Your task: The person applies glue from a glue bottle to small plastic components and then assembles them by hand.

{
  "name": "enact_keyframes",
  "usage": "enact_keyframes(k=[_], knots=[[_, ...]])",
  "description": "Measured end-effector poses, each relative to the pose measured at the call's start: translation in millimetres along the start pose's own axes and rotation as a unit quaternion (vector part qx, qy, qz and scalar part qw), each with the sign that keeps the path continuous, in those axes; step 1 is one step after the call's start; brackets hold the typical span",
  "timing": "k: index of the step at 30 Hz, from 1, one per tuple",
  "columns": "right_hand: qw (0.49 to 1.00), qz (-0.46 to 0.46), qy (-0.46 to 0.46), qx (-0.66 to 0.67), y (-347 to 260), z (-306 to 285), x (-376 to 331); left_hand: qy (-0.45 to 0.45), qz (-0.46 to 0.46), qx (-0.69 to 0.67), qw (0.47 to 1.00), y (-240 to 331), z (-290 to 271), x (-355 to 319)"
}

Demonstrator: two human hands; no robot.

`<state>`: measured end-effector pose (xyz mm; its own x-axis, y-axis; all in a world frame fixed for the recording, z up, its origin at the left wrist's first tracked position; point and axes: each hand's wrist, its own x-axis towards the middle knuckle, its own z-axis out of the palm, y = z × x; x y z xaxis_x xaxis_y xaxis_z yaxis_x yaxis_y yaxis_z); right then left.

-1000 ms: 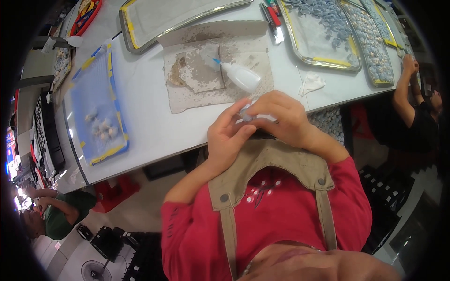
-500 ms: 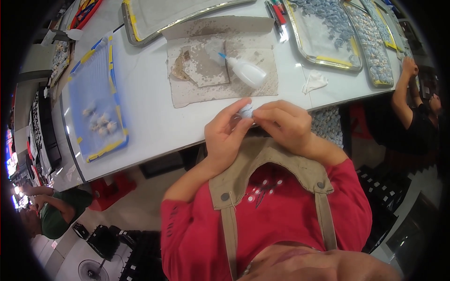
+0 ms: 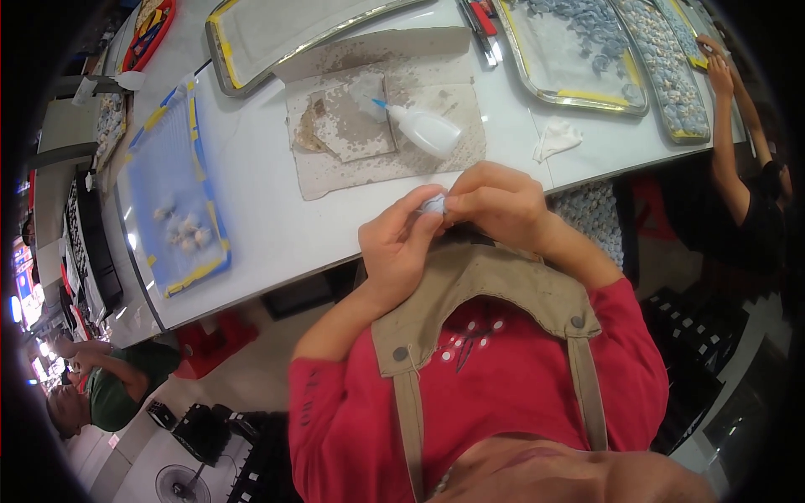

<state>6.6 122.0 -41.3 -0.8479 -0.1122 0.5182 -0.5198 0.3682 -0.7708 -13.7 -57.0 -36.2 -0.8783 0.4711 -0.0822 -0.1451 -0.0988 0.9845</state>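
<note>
Over the front edge of the white table, my two hands meet around a small pale-blue piece, too small and covered to name its kind. My left hand pinches it between thumb and fingers. From the other side, the closed fingertips of my right hand press on its right edge. Just beyond them a white squeeze bottle with a blue nozzle lies on a stained, unfolded sheet of cardboard.
A blue tray at left holds several small pale pieces. Far right, a metal-rimmed tray carries blue-grey curled pieces beside a crumpled white cloth. Pens lie between trays. Two people work at the left and right edges.
My hands stay closed on the small pale-blue piece, with the right fingers shifted slightly over it. The view has turned a little. At right, the other person's arms reach farther over the table.
</note>
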Motion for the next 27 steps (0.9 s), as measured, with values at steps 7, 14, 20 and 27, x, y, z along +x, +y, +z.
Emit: enact_keyframes(k=[7, 14, 20, 27], knots=[[0.990, 0.083, -0.032, 0.110, -3, -3, 0, -0.036, 0.072, 0.046, 0.996, -1, -2, 3], [0.906, 0.237, -0.086, 0.340, -17, 2, 4, -0.069, 0.083, -0.011, 0.994, 9, -5, 0], [0.920, 0.245, -0.105, 0.286, -24, 3, 6, -0.077, 0.093, 0.009, 0.993, 11, -12, -4], [0.920, 0.249, -0.063, 0.296, -28, 11, 5, -0.074, 0.119, 0.027, 0.990, 12, -16, -6]])
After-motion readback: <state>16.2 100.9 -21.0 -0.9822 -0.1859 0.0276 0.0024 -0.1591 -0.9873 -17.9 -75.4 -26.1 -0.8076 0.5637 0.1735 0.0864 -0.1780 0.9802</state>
